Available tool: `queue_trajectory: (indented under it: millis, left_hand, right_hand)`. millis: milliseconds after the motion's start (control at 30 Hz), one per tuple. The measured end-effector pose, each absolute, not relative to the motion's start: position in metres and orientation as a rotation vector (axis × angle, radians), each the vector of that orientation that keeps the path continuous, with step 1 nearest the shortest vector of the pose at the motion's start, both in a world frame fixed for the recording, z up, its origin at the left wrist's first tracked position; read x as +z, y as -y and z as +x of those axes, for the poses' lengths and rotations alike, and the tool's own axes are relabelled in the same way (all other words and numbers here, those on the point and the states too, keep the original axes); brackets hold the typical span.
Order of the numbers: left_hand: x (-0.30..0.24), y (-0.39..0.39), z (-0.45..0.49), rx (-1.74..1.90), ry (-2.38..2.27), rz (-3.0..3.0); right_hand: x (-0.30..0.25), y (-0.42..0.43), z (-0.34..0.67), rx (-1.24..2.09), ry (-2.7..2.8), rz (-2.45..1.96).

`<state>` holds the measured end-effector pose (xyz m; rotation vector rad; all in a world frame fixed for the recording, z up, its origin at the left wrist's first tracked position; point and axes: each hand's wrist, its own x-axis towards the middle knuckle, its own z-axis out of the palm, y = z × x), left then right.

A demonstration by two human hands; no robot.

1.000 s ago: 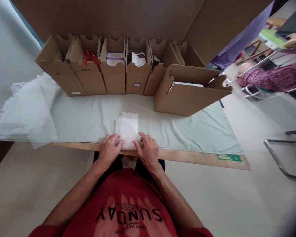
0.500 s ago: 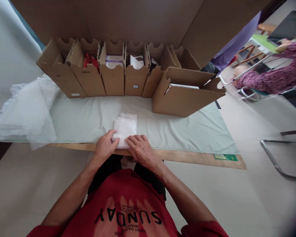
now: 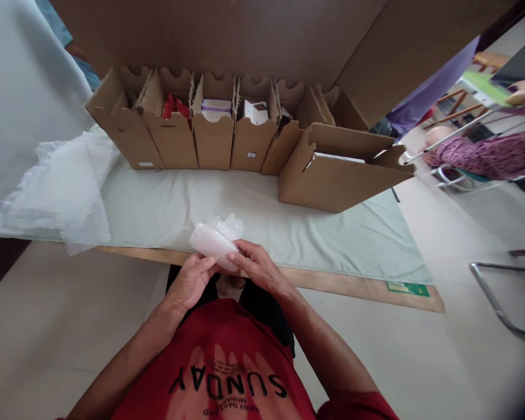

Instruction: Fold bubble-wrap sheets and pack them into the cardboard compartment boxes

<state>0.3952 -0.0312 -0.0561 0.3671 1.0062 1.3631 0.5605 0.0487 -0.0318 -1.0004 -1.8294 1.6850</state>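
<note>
A piece of folded bubble wrap (image 3: 216, 238) is held up at the front edge of the table, tilted, its far end loose and crumpled. My left hand (image 3: 194, 279) is closed on its near left corner, thumb on top. On the right side, my right hand (image 3: 257, 263) pinches the wrap between thumb and fingers. Whether anything lies inside the folds cannot be made out. The light green cloth (image 3: 157, 198) on the table lies just beyond both hands.
A pile of bubble wrap sheets (image 3: 61, 186) hangs over the table's left front edge. Several cardboard file boxes (image 3: 214, 143) stand in a row at the back, with another box (image 3: 328, 181) angled at right. A person in a patterned purple garment (image 3: 485, 151) sits at far right.
The bubble wrap lay flat on the table edge under my hands; now both hands have lifted and tilted it, gripping its near end. The view has shifted slightly.
</note>
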Motion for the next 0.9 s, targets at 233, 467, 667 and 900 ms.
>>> queue_trajectory:
  millis: [233,467,667,900]
  left_hand:
    - [-0.069,0.039,0.405,1.412,-0.930,0.348]
    - [-0.084,0.043,0.410,1.437,-0.957,0.387]
    - [-0.078,0.046,0.410,1.482,-0.913,0.426]
    - [-0.082,0.046,0.415,1.555,-1.079,0.403]
  right_hand:
    - [-0.027,-0.039,0.557,1.984,1.664,-0.900]
    - [-0.026,-0.029,0.559,1.734,1.845,-0.856]
    - [-0.025,-0.032,0.566,1.965,1.734,-0.829]
    - [-0.043,-0.022,0.548,1.764,1.621,-0.983]
